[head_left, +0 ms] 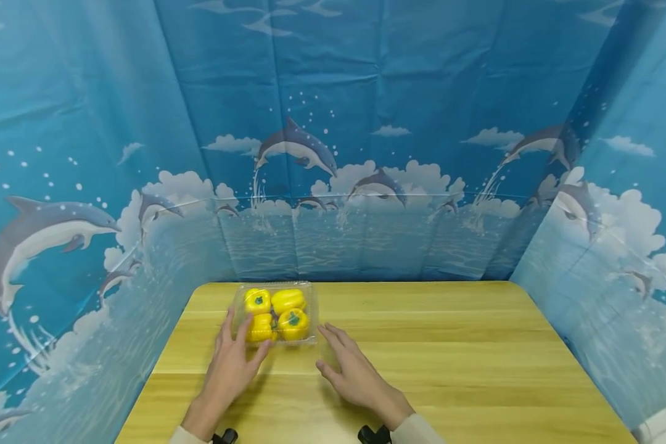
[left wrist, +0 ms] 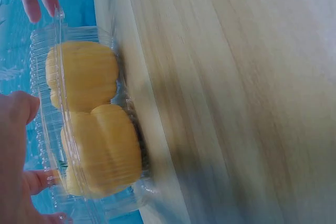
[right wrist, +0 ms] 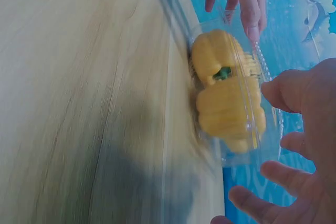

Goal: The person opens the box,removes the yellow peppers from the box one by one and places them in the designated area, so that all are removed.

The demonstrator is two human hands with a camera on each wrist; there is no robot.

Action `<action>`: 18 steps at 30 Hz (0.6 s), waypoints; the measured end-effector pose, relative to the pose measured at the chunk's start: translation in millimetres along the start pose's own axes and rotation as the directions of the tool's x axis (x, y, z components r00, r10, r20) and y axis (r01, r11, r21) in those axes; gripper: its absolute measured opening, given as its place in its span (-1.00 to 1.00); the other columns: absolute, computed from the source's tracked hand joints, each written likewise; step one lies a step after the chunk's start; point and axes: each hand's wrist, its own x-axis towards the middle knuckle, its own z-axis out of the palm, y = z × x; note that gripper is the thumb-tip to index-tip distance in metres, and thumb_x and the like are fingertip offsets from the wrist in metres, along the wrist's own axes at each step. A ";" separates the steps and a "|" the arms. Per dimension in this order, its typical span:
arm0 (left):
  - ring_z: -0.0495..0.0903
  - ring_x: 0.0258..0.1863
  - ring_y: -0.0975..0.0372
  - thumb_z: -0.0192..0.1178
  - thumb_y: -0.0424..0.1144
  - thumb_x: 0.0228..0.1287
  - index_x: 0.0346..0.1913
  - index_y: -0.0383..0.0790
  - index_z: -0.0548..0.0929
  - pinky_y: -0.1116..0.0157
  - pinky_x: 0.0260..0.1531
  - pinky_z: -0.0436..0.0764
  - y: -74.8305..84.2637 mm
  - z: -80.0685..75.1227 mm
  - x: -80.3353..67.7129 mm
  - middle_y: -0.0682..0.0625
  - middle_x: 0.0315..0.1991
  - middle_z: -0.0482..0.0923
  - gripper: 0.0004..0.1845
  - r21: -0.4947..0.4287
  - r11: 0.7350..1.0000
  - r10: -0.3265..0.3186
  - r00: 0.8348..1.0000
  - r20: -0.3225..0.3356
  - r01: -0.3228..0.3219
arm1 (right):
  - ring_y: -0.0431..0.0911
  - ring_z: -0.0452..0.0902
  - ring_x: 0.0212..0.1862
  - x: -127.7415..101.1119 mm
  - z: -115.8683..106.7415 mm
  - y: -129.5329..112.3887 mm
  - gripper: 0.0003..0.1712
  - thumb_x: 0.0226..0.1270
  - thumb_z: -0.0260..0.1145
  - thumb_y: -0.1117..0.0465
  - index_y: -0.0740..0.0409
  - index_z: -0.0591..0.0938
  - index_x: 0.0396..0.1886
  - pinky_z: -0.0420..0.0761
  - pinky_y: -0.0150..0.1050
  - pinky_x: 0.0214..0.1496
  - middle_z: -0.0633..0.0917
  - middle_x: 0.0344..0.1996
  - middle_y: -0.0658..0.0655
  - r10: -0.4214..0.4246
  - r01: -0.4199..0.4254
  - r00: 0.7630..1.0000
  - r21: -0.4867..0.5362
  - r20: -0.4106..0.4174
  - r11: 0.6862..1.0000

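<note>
Several yellow bell peppers (head_left: 293, 324) with green stems sit inside a clear plastic clamshell box (head_left: 313, 296), its lid lying over them. The box stands near the table's back edge, left of the middle. My left hand (head_left: 232, 364) is spread at its front left corner, fingertips right at the lid; in the left wrist view the thumb and fingers overlap the box's clear wall (left wrist: 86, 211). Off the front right corner, my right hand (head_left: 361, 376) has its fingers extended toward the box and holds nothing. Two peppers (right wrist: 231, 106) show large through the front wall in the right wrist view.
A wooden table (head_left: 438, 370) stretches out to the right of the box. Behind and on both sides hangs a blue curtain (head_left: 333, 240) printed with dolphins and waves. Black wrist mounts (head_left: 374, 435) show at the bottom, below the hands.
</note>
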 end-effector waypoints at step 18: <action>0.58 0.48 -0.49 0.60 0.11 0.54 0.72 -0.10 0.57 -0.42 0.20 0.84 16.0 10.7 -13.9 -0.46 0.84 0.15 -0.17 0.062 0.989 0.137 0.987 -0.083 -0.132 | 0.24 0.43 0.77 -25.9 -3.6 9.2 -0.24 0.81 0.40 0.09 0.08 0.43 0.84 0.59 0.39 0.70 0.38 0.85 0.18 0.004 -0.006 0.999 -0.035 -0.051 0.999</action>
